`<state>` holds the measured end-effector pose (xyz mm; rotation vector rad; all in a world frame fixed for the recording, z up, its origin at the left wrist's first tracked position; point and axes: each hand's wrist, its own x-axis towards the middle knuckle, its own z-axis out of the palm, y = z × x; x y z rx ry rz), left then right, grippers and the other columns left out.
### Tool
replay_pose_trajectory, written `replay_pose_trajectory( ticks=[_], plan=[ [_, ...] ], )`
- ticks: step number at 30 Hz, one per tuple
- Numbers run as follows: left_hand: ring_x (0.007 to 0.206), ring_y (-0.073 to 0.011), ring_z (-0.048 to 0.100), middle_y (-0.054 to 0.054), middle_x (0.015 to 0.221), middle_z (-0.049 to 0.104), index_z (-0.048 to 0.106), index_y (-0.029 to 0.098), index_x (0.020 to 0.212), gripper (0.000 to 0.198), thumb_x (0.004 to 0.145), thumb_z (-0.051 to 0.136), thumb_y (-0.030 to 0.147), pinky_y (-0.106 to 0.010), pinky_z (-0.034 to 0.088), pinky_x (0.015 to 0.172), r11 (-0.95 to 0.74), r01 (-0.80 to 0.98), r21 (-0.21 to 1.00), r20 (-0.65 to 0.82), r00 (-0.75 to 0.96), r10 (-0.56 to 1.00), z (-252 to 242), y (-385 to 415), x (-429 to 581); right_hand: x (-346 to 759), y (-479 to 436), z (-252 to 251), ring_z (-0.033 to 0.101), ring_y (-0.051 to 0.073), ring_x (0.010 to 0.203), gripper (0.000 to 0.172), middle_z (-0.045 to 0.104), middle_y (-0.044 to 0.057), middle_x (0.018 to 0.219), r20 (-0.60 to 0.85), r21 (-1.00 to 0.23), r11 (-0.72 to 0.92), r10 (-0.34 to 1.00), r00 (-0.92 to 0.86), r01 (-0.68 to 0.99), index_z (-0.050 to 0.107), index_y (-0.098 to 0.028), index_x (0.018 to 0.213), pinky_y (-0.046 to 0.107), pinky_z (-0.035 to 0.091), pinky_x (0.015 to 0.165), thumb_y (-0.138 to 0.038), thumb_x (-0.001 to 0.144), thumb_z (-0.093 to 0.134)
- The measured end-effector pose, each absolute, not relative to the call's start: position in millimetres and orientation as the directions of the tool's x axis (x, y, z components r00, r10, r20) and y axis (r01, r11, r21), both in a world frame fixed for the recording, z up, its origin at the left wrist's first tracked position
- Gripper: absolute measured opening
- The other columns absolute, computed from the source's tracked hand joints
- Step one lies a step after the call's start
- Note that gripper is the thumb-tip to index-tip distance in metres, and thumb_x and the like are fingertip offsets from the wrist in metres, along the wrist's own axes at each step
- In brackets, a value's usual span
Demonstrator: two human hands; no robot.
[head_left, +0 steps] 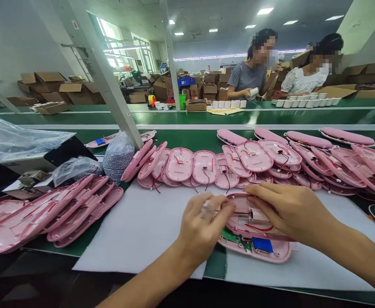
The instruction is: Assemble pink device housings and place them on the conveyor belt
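Note:
Both my hands grip a pink plastic shell half (238,220) with red wires inside. My left hand (203,222) pinches its left edge, with thumb and fingers closed together. My right hand (286,205) holds the upper right edge, fingers on the far rim. Directly under it lies a second pink shell half (279,252), carrying a green circuit board (234,239) and a blue block (263,245). The held shell overlaps the back of this lower one and hides part of the board. Whether the two touch, I cannot tell.
Pink shell halves (179,164) with wires line the far side of white sheets (136,231). More shells (75,209) are stacked at left beside bagged small parts (119,154). A slanted metal post (110,85) rises there. Two people (251,77) work across the green bench.

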<state>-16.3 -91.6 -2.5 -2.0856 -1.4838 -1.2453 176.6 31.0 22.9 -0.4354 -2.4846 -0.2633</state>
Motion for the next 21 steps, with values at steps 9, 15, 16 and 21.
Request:
replay_pose_trajectory(
  ticks=[9,15,16,21],
  plan=[
    [0.081,-0.0148,0.056,-0.001,0.082,0.062,0.065,0.018,0.097,0.012,0.097,0.053,0.02,-0.029,0.045,0.072,-0.512,0.765,0.391,0.709,0.104,0.697,-14,-86,-13,158,23,29,0.061,0.014,0.055,0.024,0.074,0.004,0.087,0.678,0.144,0.862,0.271,-0.683,0.485,0.069,-0.018,0.1,0.029,0.03,0.048,-0.028,0.099,0.047],
    [0.1,-0.0175,0.057,-0.005,0.114,0.054,0.07,0.026,0.093,0.01,0.089,0.067,0.017,-0.031,0.052,0.082,-0.421,0.652,0.631,0.724,-0.299,0.622,-18,-85,-12,163,24,29,0.065,0.016,0.062,0.023,0.074,0.004,0.093,0.623,0.035,0.915,0.294,-0.725,0.401,0.069,-0.022,0.1,0.029,0.035,0.052,-0.03,0.098,0.048],
    [0.098,-0.0171,0.06,-0.005,0.118,0.055,0.068,0.025,0.095,0.012,0.087,0.069,0.016,-0.03,0.054,0.079,-0.436,0.532,0.726,0.654,-0.337,0.678,-19,-83,-12,164,25,28,0.066,0.017,0.064,0.022,0.074,0.004,0.094,0.616,-0.002,0.92,0.311,-0.724,0.393,0.069,-0.022,0.101,0.029,0.037,0.053,-0.03,0.098,0.049],
    [0.062,-0.013,0.065,-0.004,0.093,0.067,0.044,0.022,0.106,0.045,0.076,0.077,0.014,-0.017,0.049,0.051,-0.188,-0.154,0.97,0.131,-0.32,0.938,-16,-79,-13,160,28,27,0.066,0.018,0.065,0.023,0.073,0.002,0.085,0.545,-0.137,0.88,0.45,-0.708,0.454,0.069,-0.023,0.099,0.03,0.04,0.057,-0.035,0.096,0.05]
  ],
)
